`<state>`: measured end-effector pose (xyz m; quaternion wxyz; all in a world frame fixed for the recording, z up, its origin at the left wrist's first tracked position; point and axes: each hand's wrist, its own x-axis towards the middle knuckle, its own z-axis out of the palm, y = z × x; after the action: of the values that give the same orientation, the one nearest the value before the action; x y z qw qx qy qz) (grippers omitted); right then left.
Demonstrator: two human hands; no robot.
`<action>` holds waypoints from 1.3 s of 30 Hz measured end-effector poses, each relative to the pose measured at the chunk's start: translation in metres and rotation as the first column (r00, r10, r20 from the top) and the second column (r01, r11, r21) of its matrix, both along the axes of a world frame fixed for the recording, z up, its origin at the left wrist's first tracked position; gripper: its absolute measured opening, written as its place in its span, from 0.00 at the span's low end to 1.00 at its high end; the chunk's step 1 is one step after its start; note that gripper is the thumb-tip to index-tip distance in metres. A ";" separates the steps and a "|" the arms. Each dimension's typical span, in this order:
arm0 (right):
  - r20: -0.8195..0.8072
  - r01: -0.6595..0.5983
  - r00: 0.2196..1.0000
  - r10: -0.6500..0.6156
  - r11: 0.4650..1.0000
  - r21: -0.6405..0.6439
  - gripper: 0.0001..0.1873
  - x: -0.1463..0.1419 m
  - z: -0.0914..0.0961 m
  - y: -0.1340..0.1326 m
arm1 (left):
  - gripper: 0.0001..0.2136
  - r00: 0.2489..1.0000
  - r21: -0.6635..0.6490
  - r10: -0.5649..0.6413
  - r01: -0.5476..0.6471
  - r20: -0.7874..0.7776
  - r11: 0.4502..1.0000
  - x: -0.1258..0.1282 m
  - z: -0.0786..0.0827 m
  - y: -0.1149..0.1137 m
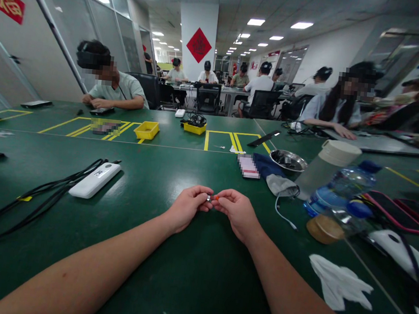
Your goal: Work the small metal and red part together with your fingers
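My left hand (189, 205) and my right hand (236, 210) meet over the green table (141, 249), fingertips pinched together. Between them sits a tiny part (212, 197), silvery on the left side and orange on the right. The left fingers pinch the silvery end, the right fingers pinch the orange end. Both hands rest low, close to the table top. The part is too small to name.
A white power bank (95, 179) with black cable (23, 198) lies left. Right: a metal bowl (288, 160), a white cup (323, 170), a water bottle (340, 189), phones (393, 211), a crumpled tissue (340, 283). Yellow trays (146, 130) stand further back. Other people sit at the tables beyond.
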<state>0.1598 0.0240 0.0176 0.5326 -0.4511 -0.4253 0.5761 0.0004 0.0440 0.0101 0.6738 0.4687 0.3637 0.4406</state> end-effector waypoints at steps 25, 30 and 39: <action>0.162 -0.179 0.971 0.174 0.984 0.016 0.06 0.013 0.002 -0.001 | 0.11 0.999 -0.032 -0.029 0.027 -0.045 0.999 -0.011 0.007 -0.004; 0.070 -0.186 0.980 0.187 0.982 -0.017 0.06 0.014 0.004 0.001 | 0.12 0.998 -0.042 -0.058 0.057 -0.039 0.998 -0.013 0.007 -0.003; 0.063 -0.205 0.977 0.206 0.979 -0.021 0.06 0.017 0.002 0.002 | 0.11 0.998 -0.053 -0.066 0.065 -0.023 0.996 -0.014 0.006 -0.003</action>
<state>0.1767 0.0261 0.0200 0.4529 -0.4271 -0.4825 0.6162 -0.0136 0.0413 0.0163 0.6954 0.4680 0.3677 0.4027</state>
